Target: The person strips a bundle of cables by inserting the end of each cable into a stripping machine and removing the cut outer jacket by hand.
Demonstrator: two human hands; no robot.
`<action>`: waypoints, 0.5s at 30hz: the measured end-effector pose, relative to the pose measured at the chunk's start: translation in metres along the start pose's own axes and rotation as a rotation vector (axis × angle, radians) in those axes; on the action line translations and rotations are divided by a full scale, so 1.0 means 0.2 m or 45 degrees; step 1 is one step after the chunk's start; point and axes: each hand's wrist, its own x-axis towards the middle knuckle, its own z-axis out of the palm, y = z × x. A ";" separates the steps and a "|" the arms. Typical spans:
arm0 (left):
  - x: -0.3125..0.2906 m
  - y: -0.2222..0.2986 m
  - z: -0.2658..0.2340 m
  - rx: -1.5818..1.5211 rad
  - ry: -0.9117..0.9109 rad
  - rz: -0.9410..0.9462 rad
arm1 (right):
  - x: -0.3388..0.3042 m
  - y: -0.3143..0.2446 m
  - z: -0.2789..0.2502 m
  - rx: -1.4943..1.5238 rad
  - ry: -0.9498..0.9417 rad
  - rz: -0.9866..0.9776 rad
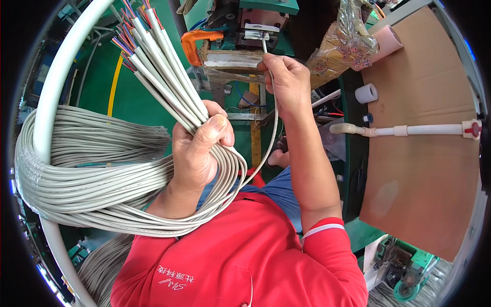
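Head view: person in a red shirt (230,256) looks down on both bare hands, forearms coming up from the lower edge.
Left hand: left hand (197,148) is fisted tight around a bundle of grey cables (163,66), thumb pressed over the top, fingers fully wrapped.
Cable bundle: cut ends fan up and to the left above the fist, coloured inner wires (130,30) poking out of the stripped tips.
Cable loops: below the fist the same cables curve down and sweep away left into a big coil of grey cable (76,169) lying beside the person.
Right hand: right hand (286,82) reaches forward, fingers pinched closed on a single grey cable (273,128), its end pointing up toward the machine.
Single cable: it runs from that pinch down in a long arc and joins the bundle under the left fist.
Machine: green press machine (255,25) sits straight ahead, cable tip right at its metal jaw, just above the right hand.
Clamp: orange clamp (197,43) grips the machine's left side.
White tube: thick white tube (56,87) arcs over the coil on the far left.
Right side: cardboard sheet (419,153) covers the bench, with a small white tape roll (366,93) and a white pipe (424,130) across it.
Bag: clear plastic bag of small parts (342,46) sits near the machine, beyond the right hand.
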 end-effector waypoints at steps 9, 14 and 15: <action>-0.02 -0.02 0.01 0.026 -0.024 -0.036 | -0.01 0.02 -0.03 -0.089 0.055 -0.109; -0.02 -0.03 -0.04 -0.048 -0.035 -0.139 | -0.34 0.01 -0.03 -0.408 0.046 -0.460; -0.02 -0.04 -0.05 -0.068 -0.097 -0.145 | -0.37 0.03 -0.05 -0.410 0.073 -0.529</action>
